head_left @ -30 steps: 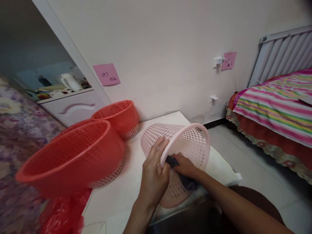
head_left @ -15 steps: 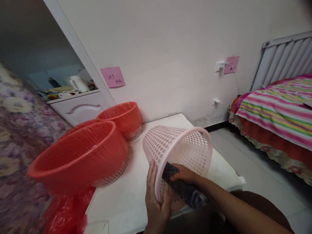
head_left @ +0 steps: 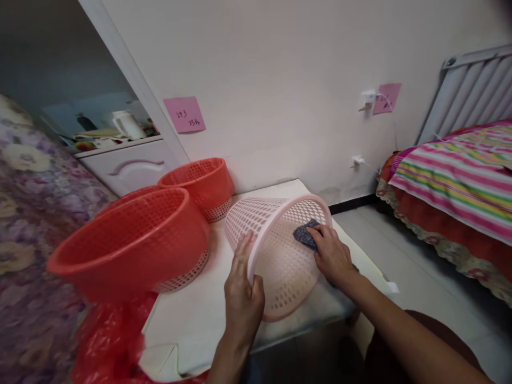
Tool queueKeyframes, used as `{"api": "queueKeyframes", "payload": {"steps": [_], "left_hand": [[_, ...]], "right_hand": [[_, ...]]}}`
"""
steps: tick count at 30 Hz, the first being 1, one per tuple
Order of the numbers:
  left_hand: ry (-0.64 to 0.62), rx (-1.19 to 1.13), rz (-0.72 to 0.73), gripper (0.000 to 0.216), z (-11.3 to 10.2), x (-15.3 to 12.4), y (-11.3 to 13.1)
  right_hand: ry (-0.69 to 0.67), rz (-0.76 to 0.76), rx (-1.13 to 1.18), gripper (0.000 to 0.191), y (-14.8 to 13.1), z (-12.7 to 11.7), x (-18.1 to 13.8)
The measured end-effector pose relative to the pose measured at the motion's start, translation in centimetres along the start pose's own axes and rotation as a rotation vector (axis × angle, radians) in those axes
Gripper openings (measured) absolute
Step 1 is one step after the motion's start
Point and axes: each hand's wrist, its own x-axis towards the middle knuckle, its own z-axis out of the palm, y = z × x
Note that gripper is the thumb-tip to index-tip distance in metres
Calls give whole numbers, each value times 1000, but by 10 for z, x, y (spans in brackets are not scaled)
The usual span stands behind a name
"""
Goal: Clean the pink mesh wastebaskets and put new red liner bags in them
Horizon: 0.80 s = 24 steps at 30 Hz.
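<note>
Head view — part of the dark cloth (head_left: 306,234) is hidden under my right hand (head_left: 332,255), whose fingers pinch it at the basket's mouth, right of centre; it sits higher than half a second ago. My left hand (head_left: 242,296) clasps the tipped pink basket (head_left: 282,261) by its rim. Red baskets (head_left: 136,261) crowd frame left — the bed (head_left: 468,176) is cut off right.

Pale pink basket (head_left: 280,266), speckled grey cloth (head_left: 304,234), striped bedspread (head_left: 464,170), floral fabric (head_left: 36,240)
</note>
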Motion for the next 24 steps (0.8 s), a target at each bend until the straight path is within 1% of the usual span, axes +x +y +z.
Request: {"api": "queueKeyframes", "payload": {"steps": [1, 2, 5, 6, 8, 9, 11, 13, 14, 16, 18, 21, 22, 23, 24], "left_hand": [[-9, 0, 4, 79, 1, 3, 1], [-20, 1, 12, 79, 3, 5, 2], [-47, 8, 39, 80, 7, 12, 5], [-34, 12, 39, 78, 8, 13, 6], [43, 26, 19, 70, 10, 12, 6], [93, 35, 5, 65, 12, 8, 5], [166, 41, -12, 59, 15, -5, 1], [165, 26, -19, 63, 21, -24, -4], [149, 12, -34, 66, 24, -34, -8], [113, -19, -104, 71, 32, -54, -15], [80, -53, -179, 73, 39, -67, -22], [62, -92, -222, 73, 42, -70, -29], [65, -100, -223, 73, 40, -67, -29], [72, -102, -216, 73, 37, -62, -28], [77, -98, -194, 73, 32, -56, -26]], "right_hand": [[-53, 33, -16, 61, 3, 3, -3], [-124, 61, 25, 59, 3, 8, -6], [-365, 81, 347, 54, -9, 27, -17], [-433, 63, 459, 53, -16, 32, -20], [-547, 7, 620, 48, -31, 39, -24], [-603, -2, 725, 46, -37, 40, -25], [-709, 48, 1034, 45, -46, 41, -25], [-783, 135, 1329, 45, -49, 41, -21], [-812, 168, 1427, 46, -49, 42, -19], [-865, 188, 1505, 46, -47, 44, -16], [-888, 207, 1525, 46, -46, 46, -14], [-829, 213, 1434, 47, -45, 47, -12], [-769, 179, 1366, 47, -44, 46, -11], [-673, 122, 1267, 47, -43, 44, -10], [-548, 55, 1134, 49, -40, 41, -9]]}}
